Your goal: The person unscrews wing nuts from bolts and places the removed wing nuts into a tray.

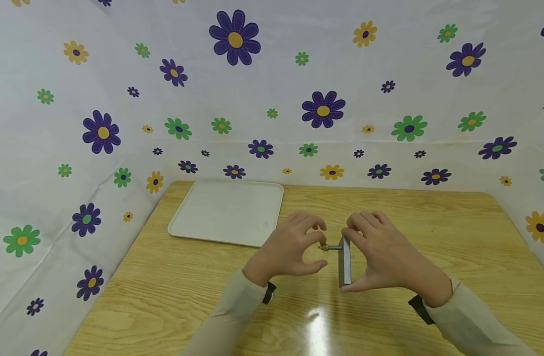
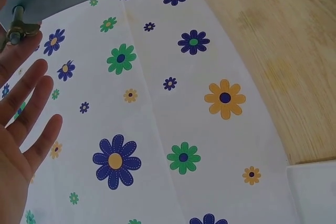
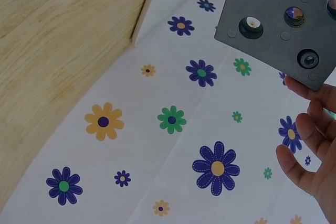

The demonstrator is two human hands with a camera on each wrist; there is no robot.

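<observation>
My right hand holds a grey metal plate on edge above the table, fingers at its top edge and thumb at the bottom. Several round holes pierce the plate in the right wrist view. A bolt sticks out of it toward the left, its head sunk in a corner hole. On the bolt's end sits a brass-coloured wing nut. My left hand is around that end, index fingertip right at the nut and thumb apart below it. Its other fingers are spread in the left wrist view.
A white rectangular tray lies at the back left of the wooden table. Behind and to the sides hangs a white flower-patterned sheet. Dark wrist straps are on both sleeves.
</observation>
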